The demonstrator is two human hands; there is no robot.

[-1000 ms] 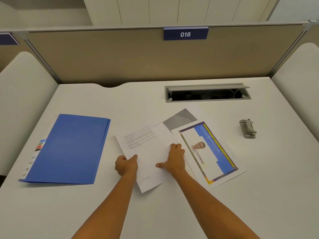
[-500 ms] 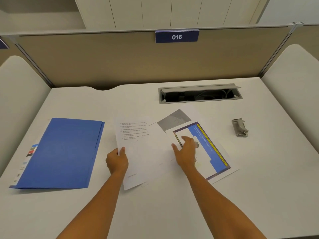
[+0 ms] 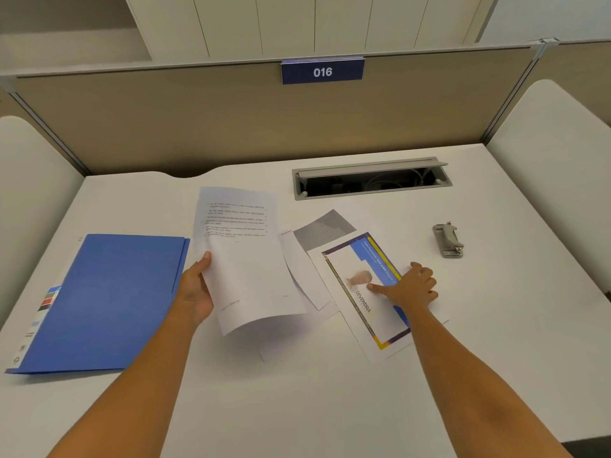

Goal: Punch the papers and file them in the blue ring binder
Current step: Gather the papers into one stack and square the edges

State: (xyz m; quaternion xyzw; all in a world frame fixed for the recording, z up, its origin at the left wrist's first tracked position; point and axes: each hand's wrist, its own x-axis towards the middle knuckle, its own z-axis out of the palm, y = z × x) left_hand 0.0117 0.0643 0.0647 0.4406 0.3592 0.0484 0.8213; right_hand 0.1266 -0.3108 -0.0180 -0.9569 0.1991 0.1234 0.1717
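On a smooth white desk (image 3: 297, 408), the papers are being gathered, none punched yet. The left hand (image 3: 195, 292) pinches a thin, curling text sheet (image 3: 244, 259) lifted beside the closed blue ring binder (image 3: 109, 302). The right hand (image 3: 410, 287) presses spread fingers on a glossy coloured page (image 3: 367, 292). Next, probably stacking the edges square, then reaching the metal punch (image 3: 449, 240), well apart.
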